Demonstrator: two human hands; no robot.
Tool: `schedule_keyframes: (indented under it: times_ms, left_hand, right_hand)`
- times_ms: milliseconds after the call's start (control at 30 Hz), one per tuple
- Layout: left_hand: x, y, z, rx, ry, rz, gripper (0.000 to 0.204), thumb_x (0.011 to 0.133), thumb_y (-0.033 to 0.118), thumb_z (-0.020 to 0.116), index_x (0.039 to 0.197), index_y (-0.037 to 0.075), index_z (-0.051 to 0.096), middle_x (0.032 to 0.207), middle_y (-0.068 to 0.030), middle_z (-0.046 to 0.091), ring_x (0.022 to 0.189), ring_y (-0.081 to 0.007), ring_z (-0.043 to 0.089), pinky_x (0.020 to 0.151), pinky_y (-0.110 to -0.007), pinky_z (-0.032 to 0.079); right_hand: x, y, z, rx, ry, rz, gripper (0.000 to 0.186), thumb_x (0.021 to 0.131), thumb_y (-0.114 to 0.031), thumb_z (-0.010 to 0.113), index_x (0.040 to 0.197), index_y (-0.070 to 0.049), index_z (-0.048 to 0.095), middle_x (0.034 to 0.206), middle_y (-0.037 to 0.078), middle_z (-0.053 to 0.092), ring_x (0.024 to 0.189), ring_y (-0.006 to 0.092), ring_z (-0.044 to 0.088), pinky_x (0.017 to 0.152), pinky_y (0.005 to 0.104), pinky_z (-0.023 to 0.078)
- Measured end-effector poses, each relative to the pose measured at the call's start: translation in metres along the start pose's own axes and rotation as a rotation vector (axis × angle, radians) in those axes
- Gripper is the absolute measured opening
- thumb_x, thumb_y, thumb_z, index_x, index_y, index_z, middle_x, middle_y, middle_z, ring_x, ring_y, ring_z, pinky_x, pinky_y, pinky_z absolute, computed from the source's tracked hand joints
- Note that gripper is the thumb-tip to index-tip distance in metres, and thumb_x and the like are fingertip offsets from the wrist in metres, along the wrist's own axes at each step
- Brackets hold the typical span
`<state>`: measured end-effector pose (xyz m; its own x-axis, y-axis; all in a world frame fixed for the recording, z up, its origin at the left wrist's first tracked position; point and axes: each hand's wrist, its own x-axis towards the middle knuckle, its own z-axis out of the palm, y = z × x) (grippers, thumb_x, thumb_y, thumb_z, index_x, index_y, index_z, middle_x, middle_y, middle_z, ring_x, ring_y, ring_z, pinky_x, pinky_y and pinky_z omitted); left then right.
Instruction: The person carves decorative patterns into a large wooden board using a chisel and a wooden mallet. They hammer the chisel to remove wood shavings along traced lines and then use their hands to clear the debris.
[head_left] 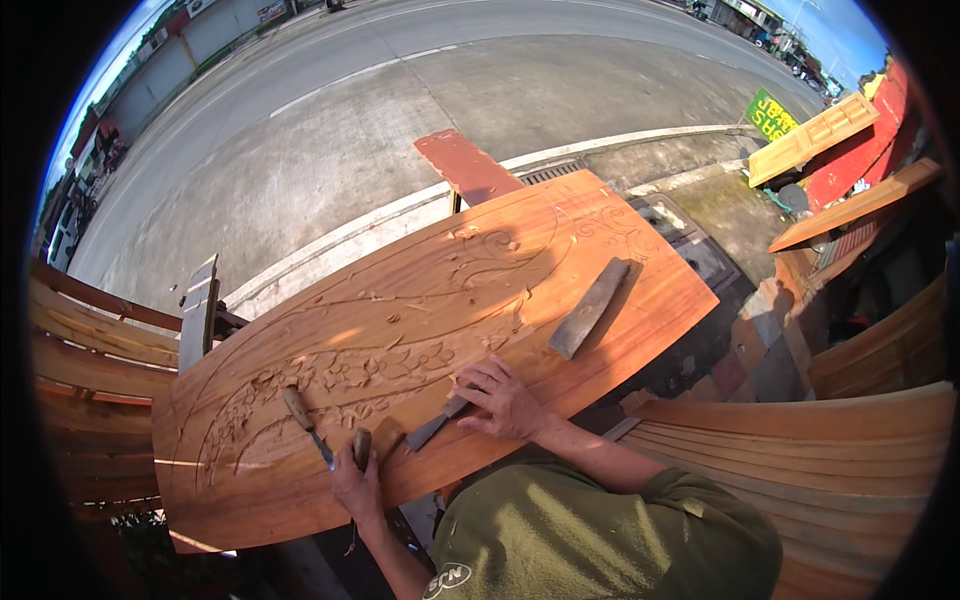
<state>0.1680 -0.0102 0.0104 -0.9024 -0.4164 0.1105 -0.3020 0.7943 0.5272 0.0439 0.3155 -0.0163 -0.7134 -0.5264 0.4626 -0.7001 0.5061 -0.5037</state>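
Note:
A large wooden panel (pixel 640 330) with carved flowers and scrolls lies before me, wood chips scattered over it. Near its close edge, my left hand (pixel 357 487) is closed around a wooden tool handle (pixel 361 447); the rest of that tool is mostly hidden. My right hand (pixel 503 402) bends its fingers over a flat, dark-bladed chisel (pixel 430 430) at the panel surface. Left of it lies another chisel (pixel 296 408) with a wooden handle, its blade pointing toward my left hand. A long dark grey block (pixel 590 308) rests on the right part of the panel.
A reddish board (pixel 468 165) sticks out beyond the panel's far edge. Stacked wooden planks (pixel 100 390) stand at the left, and a slatted wooden panel (pixel 800 450) at the right. Beyond a kerb runs a paved road (pixel 400 80). More door panels (pixel 812 140) lean at the far right.

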Motion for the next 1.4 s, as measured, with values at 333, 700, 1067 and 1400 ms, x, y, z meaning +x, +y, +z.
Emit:
schedule_keyframes:
  times_ms: [333,700,1067,1400]
  left_hand:
    - [0.001,-0.001,-0.011,0.040,-0.169,0.043,0.073,0.074,0.018,0.097,0.140,0.011,0.067,0.130,-0.0139,0.070,0.121,-0.0385,0.067,0.101,-0.049,0.056]
    - [0.002,-0.009,-0.008,0.074,-0.149,0.085,0.067,0.078,0.019,0.095,0.139,0.012,0.067,0.127,-0.0144,0.069,0.118,-0.0403,0.067,0.099,-0.050,0.056]
    - [-0.010,0.003,-0.007,0.088,-0.071,0.109,0.063,0.080,0.019,0.093,0.138,0.015,0.068,0.118,-0.0121,0.067,0.112,-0.0365,0.068,0.092,-0.048,0.058]
    - [-0.040,0.019,-0.016,0.155,0.007,0.014,0.064,0.085,0.022,0.090,0.143,0.014,0.065,0.118,-0.0122,0.066,0.110,-0.0344,0.067,0.089,-0.048,0.059]
  right_hand:
    - [0.001,-0.001,0.006,-0.073,0.023,0.053,0.063,0.091,-0.052,0.083,0.139,-0.012,0.072,0.146,0.013,0.065,0.142,0.0347,0.057,0.128,0.0579,0.036]
    - [0.000,-0.003,0.008,-0.166,0.064,0.117,0.066,0.093,-0.054,0.082,0.141,-0.010,0.072,0.149,0.014,0.064,0.145,0.0345,0.054,0.127,0.0561,0.038]
    - [0.008,0.001,0.004,-0.114,0.020,0.051,0.067,0.091,-0.051,0.084,0.141,-0.009,0.072,0.147,0.014,0.065,0.143,0.0361,0.057,0.126,0.0556,0.040]
    - [0.005,-0.003,0.010,-0.124,-0.145,-0.035,0.067,0.087,-0.049,0.087,0.141,-0.012,0.072,0.148,0.010,0.065,0.145,0.0339,0.054,0.132,0.0645,0.024]
